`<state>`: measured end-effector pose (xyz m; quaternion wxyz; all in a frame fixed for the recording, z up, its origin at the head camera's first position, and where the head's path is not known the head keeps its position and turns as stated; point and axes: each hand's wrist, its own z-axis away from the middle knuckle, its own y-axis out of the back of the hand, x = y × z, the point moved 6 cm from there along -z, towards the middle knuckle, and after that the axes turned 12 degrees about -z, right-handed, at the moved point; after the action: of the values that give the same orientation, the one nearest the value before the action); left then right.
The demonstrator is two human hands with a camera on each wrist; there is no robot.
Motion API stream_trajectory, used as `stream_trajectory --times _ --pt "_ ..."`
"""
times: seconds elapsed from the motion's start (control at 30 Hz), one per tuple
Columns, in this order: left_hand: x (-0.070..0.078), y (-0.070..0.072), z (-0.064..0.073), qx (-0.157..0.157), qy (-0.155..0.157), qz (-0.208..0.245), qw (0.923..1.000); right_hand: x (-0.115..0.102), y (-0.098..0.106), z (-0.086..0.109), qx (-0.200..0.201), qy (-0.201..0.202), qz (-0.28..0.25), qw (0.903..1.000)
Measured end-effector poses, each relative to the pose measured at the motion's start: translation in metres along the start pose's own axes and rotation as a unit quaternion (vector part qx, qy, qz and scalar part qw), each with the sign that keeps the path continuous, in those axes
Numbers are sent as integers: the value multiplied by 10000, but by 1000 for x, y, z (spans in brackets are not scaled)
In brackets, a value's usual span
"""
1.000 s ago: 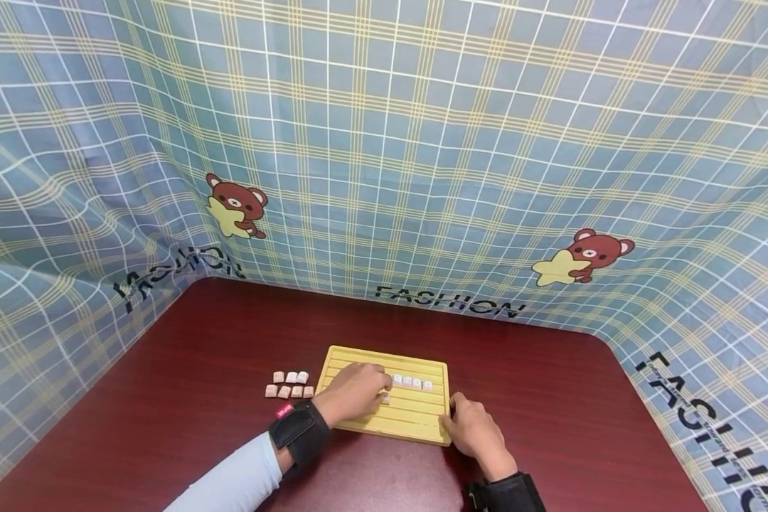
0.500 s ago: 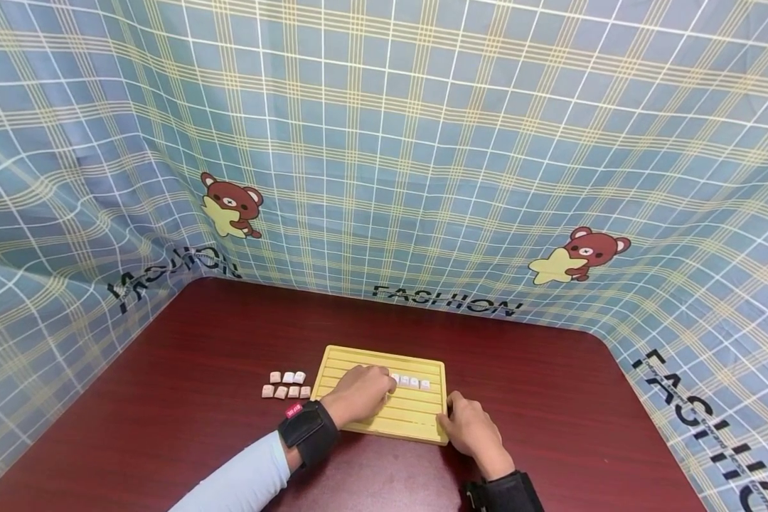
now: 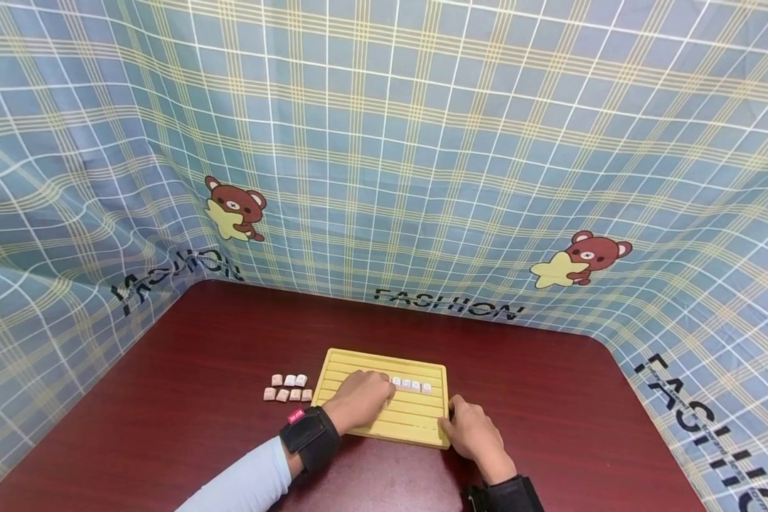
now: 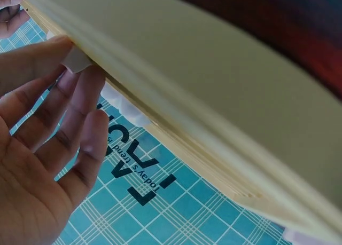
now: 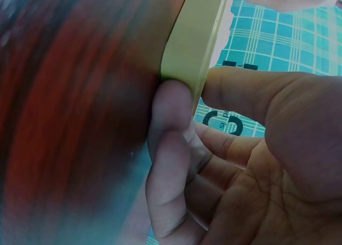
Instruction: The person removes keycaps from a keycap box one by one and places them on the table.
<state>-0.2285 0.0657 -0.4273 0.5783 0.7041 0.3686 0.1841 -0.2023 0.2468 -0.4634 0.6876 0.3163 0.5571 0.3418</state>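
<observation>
A yellow ridged tray lies on the dark red table. My left hand is over its middle; in the left wrist view, thumb and finger pinch a small white keycap down at the tray's surface. Just right of that hand, several white keycaps stand in a row on the tray. My right hand holds the tray's near right corner, and the right wrist view has the thumb on the rim and curled fingers against the outer side.
Several loose pinkish-white keycaps lie in two rows on the table left of the tray. A blue plaid cloth with printed bears hangs behind the table and along both sides.
My left hand has moved slightly right on the tray, and the keycap seen under its fingers earlier is now hidden in the head view. The right hand stays at the corner.
</observation>
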Motion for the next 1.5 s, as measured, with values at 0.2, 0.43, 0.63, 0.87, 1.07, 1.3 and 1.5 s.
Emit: stream_trajectory --times 0.2,0.43,0.63,0.87,1.07,1.3,1.5 --pt "1 -2 0 27 9 15 10000 1 -1 0 -14 45 -33 10000" --pt "1 -3 -1 -41 47 -55 10000 -1 1 1 87 141 -15 9999" --pt "1 -4 0 -89 66 -82 9999 -2 1 1 66 142 -10 9999" --pt "0 -3 -1 -56 29 -114 9999 0 1 0 -6 92 -10 10000" --pt "-7 8 0 73 68 49 9999 0 2 -1 -50 33 33 10000" --pt "-29 13 3 25 318 175 9993 0 3 1 -19 33 38 10000" --pt "-53 14 15 -13 568 92 9983 0 1 -1 -77 -4 -30 10000"
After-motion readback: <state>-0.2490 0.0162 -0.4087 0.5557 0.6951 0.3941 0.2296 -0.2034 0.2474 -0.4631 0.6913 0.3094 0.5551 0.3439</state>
